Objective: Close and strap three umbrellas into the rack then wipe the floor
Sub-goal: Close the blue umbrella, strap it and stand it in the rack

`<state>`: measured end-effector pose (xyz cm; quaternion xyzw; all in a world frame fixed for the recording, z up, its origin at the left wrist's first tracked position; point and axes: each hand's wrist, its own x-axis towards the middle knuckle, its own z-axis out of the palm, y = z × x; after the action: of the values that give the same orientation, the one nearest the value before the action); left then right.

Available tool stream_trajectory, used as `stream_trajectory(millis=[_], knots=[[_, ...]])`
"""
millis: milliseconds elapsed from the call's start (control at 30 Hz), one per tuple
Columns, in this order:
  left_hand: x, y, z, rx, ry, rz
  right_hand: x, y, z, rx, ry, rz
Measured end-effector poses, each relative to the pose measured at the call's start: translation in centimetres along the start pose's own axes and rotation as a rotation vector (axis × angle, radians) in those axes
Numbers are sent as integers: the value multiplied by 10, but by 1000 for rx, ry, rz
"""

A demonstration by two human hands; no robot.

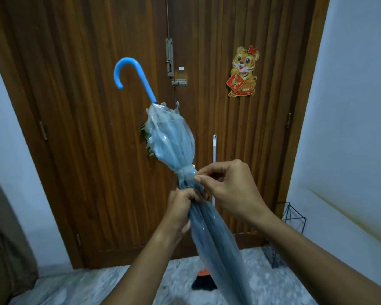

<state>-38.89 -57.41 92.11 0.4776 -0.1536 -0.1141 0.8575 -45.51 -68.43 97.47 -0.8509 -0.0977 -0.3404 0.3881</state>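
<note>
A closed light-blue translucent umbrella (174, 139) stands upside down in front of me, its curved blue handle (131, 73) up and to the left. My left hand (182, 211) is wrapped around the folded canopy near its middle. Just above it, my right hand (229, 186) pinches the strap (188, 170) that circles the canopy, thumb and forefinger at the strap's end. The umbrella's lower part runs down between my forearms and out of view. A dark wire umbrella rack (294, 216) stands on the floor at the right, by the white wall.
A brown wooden double door (97, 128) with a bolt and a tiger sticker (243, 71) fills the background. A broom with a white handle (214, 148) and an orange-and-black head (204, 280) leans on the door. The floor (75, 285) is grey speckled stone.
</note>
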Motion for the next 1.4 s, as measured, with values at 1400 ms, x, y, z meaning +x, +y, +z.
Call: stream_trajectory(millis=[1400], knots=[[2,40,-18,-3,-101,156,-6,-5,-2,-1,-90,-154]])
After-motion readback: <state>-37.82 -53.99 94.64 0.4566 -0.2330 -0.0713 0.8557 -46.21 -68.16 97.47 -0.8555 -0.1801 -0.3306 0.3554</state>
